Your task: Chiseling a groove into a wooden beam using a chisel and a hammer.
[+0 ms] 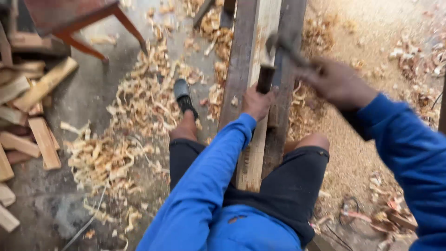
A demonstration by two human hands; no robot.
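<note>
Wooden beam [253, 51] under left hand [255, 102] gripping chisel [265, 78] | right hand [337, 83] clutches blurred hammer [284, 45] | shavings [139, 93] around on floor [88, 93]

Your left hand [256, 102] fisted, arm extended forward between knees. Your right hand [335, 82] clenched, raised right, motion-blurred.

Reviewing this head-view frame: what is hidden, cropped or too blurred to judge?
- Right hand and hammer: motion blur smears both, so the grip is unclear.
- Chisel: only the dark handle shows; the left hand covers its lower part and the tip is unseen.
- Wooden plank: cut off by the top edge, its near end hidden under the legs.
- Red stool: cropped at the top.
</note>
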